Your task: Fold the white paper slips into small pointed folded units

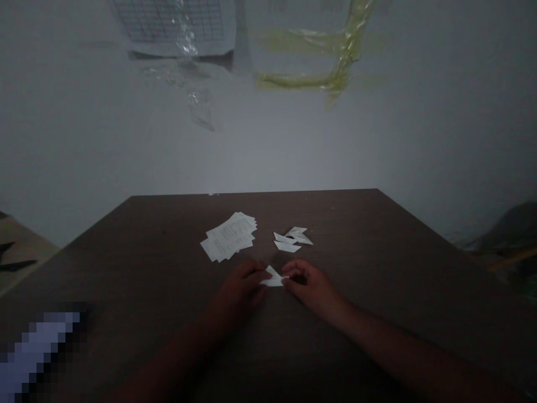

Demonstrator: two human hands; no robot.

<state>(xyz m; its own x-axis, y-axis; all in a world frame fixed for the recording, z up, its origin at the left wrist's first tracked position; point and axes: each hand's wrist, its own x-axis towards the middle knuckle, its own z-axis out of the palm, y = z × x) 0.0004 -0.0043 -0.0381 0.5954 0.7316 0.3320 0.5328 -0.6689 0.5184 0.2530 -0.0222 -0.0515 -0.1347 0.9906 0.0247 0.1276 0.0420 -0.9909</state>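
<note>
Printed sheets [230, 237], no text legible.

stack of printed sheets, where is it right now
In the head view, the stack of printed sheets lies on the dark table left of centre, just beyond the left hand and left of the small folded papers.

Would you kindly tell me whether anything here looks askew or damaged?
On the wall, the yellow tape looks wrinkled, as does the clear tape below the gridded sheet. The paper stack on the table is askew, its edges uneven.
</note>
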